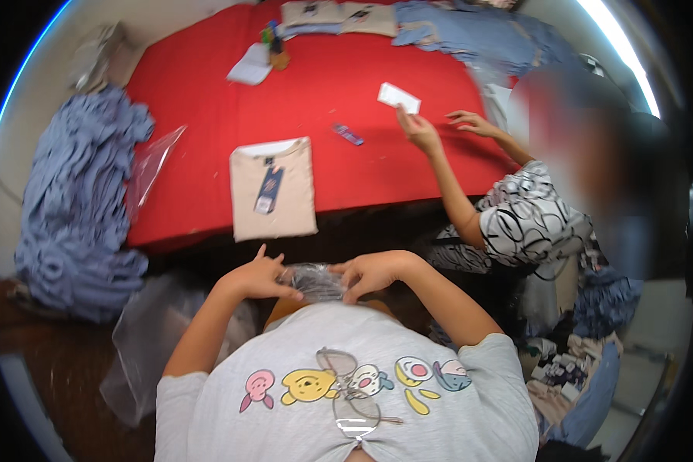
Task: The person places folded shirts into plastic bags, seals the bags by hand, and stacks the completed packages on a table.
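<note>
A crinkled bundle of clear plastic bags (pixel 316 283) lies at my lap, below the table's front edge. At its left end is my left hand (pixel 260 277), fingers spread and thumb reaching along the plastic. My right hand (pixel 376 271) has its fingers curled over the right end of the bundle, gripping it. Just beyond my hands, a folded beige shirt (pixel 291 181) lies flat at the edge of the table. A dark hang tag (pixel 269 189) rests on the shirt's front.
The red-covered table (pixel 346 65) stretches ahead. A co-worker's hand (pixel 422 132) holds a white card (pixel 399 98) at the right. Blue garments (pixel 81 200) are piled at the left beside a clear plastic sheet (pixel 152 169). A small purple item (pixel 348 135) lies mid-table.
</note>
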{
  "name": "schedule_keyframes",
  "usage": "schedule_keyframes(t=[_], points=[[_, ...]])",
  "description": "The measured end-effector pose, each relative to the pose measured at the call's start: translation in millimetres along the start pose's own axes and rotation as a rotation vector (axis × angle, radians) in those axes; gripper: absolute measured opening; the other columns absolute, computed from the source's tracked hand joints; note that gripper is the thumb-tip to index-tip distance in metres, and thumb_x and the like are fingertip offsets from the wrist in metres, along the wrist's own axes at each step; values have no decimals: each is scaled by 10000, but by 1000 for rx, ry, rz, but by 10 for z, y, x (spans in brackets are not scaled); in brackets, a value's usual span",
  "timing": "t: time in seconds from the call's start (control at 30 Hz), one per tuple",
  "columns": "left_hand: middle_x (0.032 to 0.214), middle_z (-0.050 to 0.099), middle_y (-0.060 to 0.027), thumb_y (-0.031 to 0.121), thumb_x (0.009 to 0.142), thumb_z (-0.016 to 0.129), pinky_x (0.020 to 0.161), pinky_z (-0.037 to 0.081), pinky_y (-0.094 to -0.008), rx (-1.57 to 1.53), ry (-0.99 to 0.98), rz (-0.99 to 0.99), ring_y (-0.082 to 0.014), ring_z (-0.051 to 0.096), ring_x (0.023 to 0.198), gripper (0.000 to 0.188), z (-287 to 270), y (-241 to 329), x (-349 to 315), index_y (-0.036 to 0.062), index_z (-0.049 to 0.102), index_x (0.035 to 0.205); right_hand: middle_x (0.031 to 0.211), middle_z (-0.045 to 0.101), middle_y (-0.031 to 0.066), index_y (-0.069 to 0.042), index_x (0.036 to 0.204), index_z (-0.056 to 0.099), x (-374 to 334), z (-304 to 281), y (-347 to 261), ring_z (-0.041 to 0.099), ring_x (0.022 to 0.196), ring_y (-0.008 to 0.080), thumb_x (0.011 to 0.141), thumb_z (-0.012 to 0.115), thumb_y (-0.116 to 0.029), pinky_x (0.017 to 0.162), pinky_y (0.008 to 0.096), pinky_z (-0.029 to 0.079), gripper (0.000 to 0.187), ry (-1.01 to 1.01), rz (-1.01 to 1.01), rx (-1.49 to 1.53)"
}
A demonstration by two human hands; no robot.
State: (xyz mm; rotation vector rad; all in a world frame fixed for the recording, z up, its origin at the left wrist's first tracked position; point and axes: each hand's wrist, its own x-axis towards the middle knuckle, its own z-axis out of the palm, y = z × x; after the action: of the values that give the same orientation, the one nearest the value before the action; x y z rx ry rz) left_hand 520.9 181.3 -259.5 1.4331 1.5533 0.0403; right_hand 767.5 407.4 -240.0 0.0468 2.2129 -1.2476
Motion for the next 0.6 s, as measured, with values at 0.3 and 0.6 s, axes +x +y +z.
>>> schedule_keyframes(t=[0.3, 0.6], points=[[1664, 471, -259, 465, 1125, 491, 1295, 95, -716, -240, 328, -246, -555, 284, 1599, 434, 734, -758, 258, 188, 821, 1174, 1075, 738, 132, -140, 996, 830, 980, 129, 768, 730, 1064, 338, 870, 792, -336, 938, 478, 560, 236, 300, 202, -363], [1088, 772, -195, 340, 1070, 650, 956, 539, -458, -287, 460, -55, -385, 716, 1058, 338, 62, -990, 56, 44, 805, 1123, 935, 703, 121, -100, 967, 861, 1019, -525, 346, 705, 958, 320, 824, 736, -77, 873, 425, 567, 192, 397, 48, -58]])
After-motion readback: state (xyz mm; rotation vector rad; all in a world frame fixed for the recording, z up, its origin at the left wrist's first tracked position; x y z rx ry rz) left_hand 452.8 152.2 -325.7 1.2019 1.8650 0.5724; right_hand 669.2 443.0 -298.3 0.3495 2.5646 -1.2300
